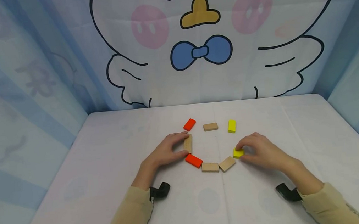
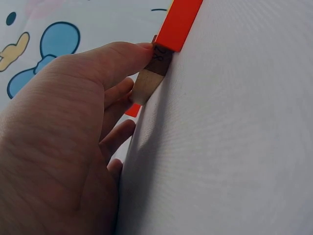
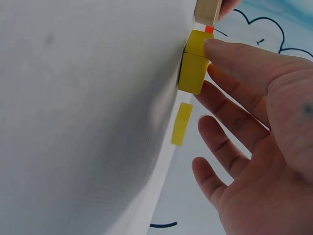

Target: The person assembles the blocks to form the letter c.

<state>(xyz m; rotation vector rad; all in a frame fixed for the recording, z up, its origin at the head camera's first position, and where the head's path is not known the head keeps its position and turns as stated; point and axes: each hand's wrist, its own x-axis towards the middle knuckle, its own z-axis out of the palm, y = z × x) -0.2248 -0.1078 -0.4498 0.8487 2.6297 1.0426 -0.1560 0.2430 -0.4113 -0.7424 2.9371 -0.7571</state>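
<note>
**A:** ok what are the hands doing here?

**B:** left hand (image 1: 165, 152) pinches a plain wood block (image 1: 187, 143) standing on its long edge, thumb at the near end, fingers at the far end. right hand (image 1: 261, 151) has its fingertips and thumb curled round a yellow block (image 1: 238, 152), also up on edge

**A:** whereabouts on the desk (image 1: 107, 161)?

**B:** about the middle, a bit toward the far edge. the blocks make a loose ring. the wood one is on the ring's left side, the yellow one on its right

**A:** and the other pieces?

**B:** a red block (image 1: 193, 160) lies right at the near end of the held wood one, looks like touching. then two flat wood blocks, one (image 1: 210, 167) next to the red and one (image 1: 227, 163) angled up toward the yellow, end to end. on the far side, spaced apart: another red (image 1: 189, 124), a wood one (image 1: 210, 126), another yellow (image 1: 231, 126)

**A:** anything off the wrist cams?

**B:** left wrist shows the wood block has something handwritten on it, can't read it for sure. right wrist shows the fingers (image 3: 230, 54) lying on the yellow block's top edge
</note>
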